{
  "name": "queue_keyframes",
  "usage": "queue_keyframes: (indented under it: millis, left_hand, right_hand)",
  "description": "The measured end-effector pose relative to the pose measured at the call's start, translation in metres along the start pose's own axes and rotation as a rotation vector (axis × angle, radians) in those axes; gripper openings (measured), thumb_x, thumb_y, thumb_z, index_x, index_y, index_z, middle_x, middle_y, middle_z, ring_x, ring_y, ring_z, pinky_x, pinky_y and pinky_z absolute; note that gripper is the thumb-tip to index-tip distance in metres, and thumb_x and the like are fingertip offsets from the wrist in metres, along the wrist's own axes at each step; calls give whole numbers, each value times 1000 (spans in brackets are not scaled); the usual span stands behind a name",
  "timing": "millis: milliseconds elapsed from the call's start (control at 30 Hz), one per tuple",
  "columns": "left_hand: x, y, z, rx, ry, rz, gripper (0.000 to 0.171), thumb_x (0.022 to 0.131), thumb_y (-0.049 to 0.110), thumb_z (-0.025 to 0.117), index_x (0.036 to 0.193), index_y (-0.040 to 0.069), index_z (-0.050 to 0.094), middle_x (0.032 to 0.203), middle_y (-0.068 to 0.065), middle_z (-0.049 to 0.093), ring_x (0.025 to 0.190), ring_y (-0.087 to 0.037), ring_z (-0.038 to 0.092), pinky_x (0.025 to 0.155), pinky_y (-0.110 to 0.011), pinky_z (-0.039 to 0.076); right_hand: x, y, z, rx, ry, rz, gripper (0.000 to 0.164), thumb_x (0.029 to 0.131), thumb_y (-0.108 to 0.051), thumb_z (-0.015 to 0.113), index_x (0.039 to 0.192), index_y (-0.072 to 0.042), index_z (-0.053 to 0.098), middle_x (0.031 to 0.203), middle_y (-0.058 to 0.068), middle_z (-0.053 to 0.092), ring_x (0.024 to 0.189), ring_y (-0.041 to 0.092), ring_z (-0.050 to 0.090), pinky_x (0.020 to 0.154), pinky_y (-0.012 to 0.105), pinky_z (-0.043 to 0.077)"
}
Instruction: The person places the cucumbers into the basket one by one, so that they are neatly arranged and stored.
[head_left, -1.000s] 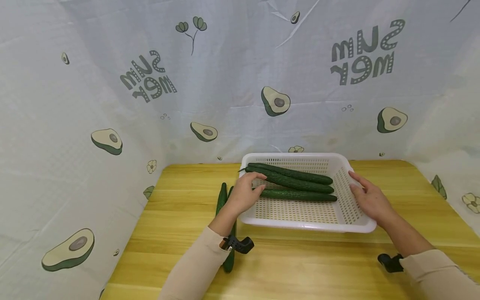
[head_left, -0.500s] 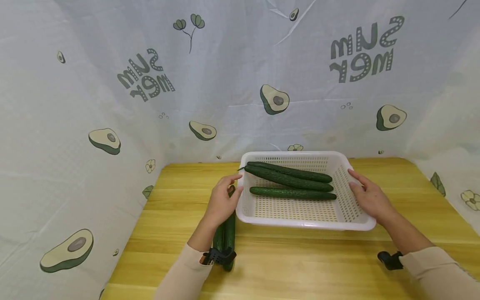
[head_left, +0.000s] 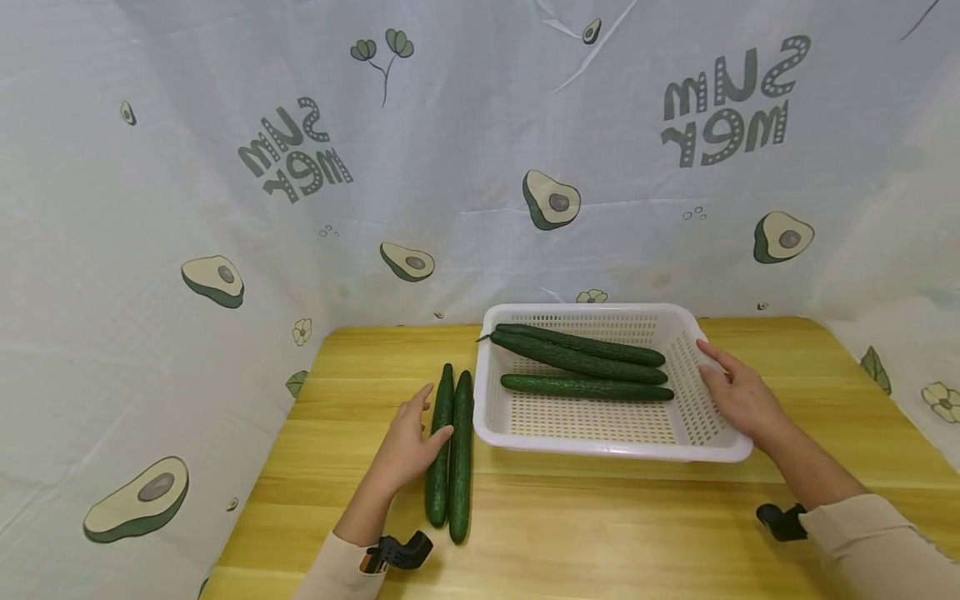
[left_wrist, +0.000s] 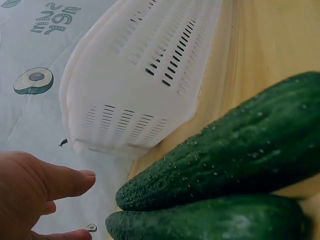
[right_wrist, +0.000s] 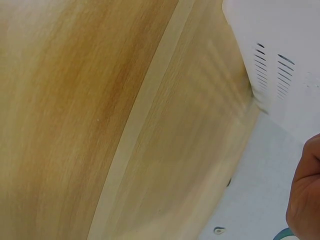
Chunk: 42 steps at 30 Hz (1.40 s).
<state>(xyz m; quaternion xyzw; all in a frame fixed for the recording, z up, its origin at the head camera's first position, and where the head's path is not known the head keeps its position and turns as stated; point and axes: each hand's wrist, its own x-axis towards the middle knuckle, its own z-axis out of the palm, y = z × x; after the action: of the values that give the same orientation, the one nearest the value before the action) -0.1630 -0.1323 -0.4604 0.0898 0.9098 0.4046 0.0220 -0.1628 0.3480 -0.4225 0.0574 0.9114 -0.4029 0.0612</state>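
Observation:
Two dark green cucumbers lie side by side on the table, a left cucumber point(head_left: 437, 492) and a right cucumber point(head_left: 461, 467). My left hand point(head_left: 408, 442) hovers over the left one, fingers and thumb spread apart; in the left wrist view the thumb point(left_wrist: 67, 182) stands clear of the cucumber ends. A white plastic basket point(head_left: 615, 450) to the right holds three more cucumbers: a back one point(head_left: 600, 344), a middle one point(head_left: 585, 361) and a front one point(head_left: 585, 387). My right hand point(head_left: 746, 404) grips the basket's right rim, its thumb over the edge; its other fingers are mostly hidden.
The wooden table point(head_left: 600, 533) runs up to a pale printed cloth point(head_left: 465, 167) hanging behind and on the sides. The basket's left wall stands close beside the right loose cucumber. A thin stem from the middle cucumber pokes over the basket's left rim.
My left hand has left the front cucumber in the basket and moved left and toward me, over the loose pair. My right hand stays on the rim.

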Motion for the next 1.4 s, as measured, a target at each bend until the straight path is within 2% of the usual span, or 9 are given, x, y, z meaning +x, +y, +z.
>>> queue_keyframes:
  millis: [333,433,533,667,867,1033,1167,1300,1400]
  left_hand:
    - [-8,-7,-2,-3,-99,-58,94,93,28,76,164,8,17,129,-25,57,85,-22,62,70,-40,53]
    - [-10,-10,-2,18,-142,-64,98,92,31,77,163,3,17,113,-19,65,82,-20,61,71,-39,52]
    - [-13,-12,-2,25,-188,-83,99,91,33,77,162,-1,17,89,-11,67,69,-18,58,62,-35,49]
    - [-16,-14,-3,30,-222,-91,97,92,34,76,161,-2,19,78,-5,65,61,-15,55,57,-32,44]
    - [-17,-18,-2,14,-206,-68,84,94,25,73,158,-5,27,77,-4,65,61,-14,56,56,-31,45]
    - [-17,-18,-1,-10,-164,-89,66,99,18,64,153,-6,36,81,-7,67,64,-14,59,59,-32,48]
    - [-17,-17,-1,-17,-117,-119,57,103,16,55,154,-3,39,104,-20,62,71,-22,59,67,-39,50]
    - [-17,-16,-2,0,-69,-152,51,108,18,46,156,1,38,136,-32,50,104,-37,65,89,-53,52]
    - [-16,-16,-3,-5,-25,-174,51,108,20,46,154,1,41,139,-35,48,118,-43,60,98,-59,50]
  right_hand:
    - [0,1,-1,7,3,8,64,112,-44,26,166,-15,6,141,46,43,85,26,71,65,37,59]
    - [1,2,-1,12,-2,12,64,112,-44,26,166,-16,5,142,46,42,86,26,71,65,37,59]
    - [1,2,-1,16,-5,13,64,112,-44,26,166,-16,5,142,46,41,84,25,71,65,37,59]
    - [1,2,-2,12,-1,17,65,111,-46,25,166,-17,5,141,46,42,82,24,71,64,37,59]
    - [2,2,-2,-5,0,15,65,112,-45,25,166,-17,5,141,46,42,82,24,71,64,37,59]
    - [2,3,-1,0,-9,17,65,111,-46,25,166,-17,4,143,46,40,86,25,70,65,37,59]
    - [2,3,-1,5,-8,11,65,111,-46,25,166,-17,4,142,46,41,84,25,70,65,37,59]
    - [2,3,-1,6,-8,3,65,111,-46,25,166,-17,4,142,46,42,84,25,71,64,37,59]
    - [2,3,-2,7,-10,6,65,111,-46,25,166,-17,4,143,46,40,86,25,71,65,36,59]
